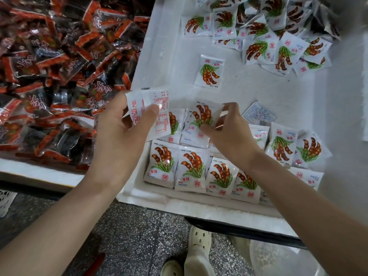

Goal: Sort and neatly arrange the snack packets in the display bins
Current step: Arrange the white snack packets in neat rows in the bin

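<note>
Holding one tamarind packet per hand above the near end of the white foam bin point(157, 198).

Left hand point(119, 128): thumb across the front and fingers curled behind, pinching a back-side-up packet point(143, 100). Printed text shows; long axis points away from the person.

Right hand point(231, 134): thumb and fingers point(231, 109) pinch a face-up packet point(203, 114) by its lower and right edges. Pods point away, matching the front row point(199, 172), which lies edge to edge along the near wall.

Second row point(280, 144), behind the front one, is partly laid. Its middle stretch lies straight below the right hand and is hidden by it, so I cannot tell whether a gap is there.

Judgement: the right hand is nearer that row, and its packet needs only lowering. The left one needs flipping first.

Loose pile point(268, 36) sits at the far end, well apart. Red-and-black packets point(59, 66) fill the neighbouring bin to the left.
</note>
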`<action>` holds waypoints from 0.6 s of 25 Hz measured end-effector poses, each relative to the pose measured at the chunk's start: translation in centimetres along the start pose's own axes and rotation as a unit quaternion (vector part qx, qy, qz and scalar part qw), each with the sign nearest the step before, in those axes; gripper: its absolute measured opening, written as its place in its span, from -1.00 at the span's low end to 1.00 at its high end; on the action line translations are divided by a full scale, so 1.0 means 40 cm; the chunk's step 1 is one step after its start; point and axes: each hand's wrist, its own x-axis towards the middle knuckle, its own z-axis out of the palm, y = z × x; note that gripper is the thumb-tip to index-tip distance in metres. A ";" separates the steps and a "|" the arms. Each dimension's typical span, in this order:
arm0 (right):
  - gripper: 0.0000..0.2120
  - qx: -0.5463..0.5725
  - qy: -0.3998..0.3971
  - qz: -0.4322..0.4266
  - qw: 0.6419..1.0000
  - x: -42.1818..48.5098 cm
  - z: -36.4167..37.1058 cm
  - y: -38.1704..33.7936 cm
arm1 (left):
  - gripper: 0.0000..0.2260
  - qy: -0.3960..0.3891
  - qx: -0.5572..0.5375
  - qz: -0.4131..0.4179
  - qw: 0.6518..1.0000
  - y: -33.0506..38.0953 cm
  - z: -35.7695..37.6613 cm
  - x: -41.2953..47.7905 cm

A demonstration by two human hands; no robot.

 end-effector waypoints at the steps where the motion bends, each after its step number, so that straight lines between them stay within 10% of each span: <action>1: -0.64 -0.012 -0.010 0.001 1.000 0.002 0.003 0.003 | -0.88 0.000 0.000 -0.001 1.000 -0.002 0.000 0.000; 9: -0.65 -0.076 -0.054 -0.027 0.995 0.010 0.007 0.018 | -0.86 -0.025 -0.012 -0.003 1.000 0.004 0.020 -0.013; 15: -0.70 -0.124 0.098 -0.160 0.974 -0.049 0.002 -0.009 | -0.90 -0.034 0.004 -0.023 0.999 -0.002 0.049 -0.016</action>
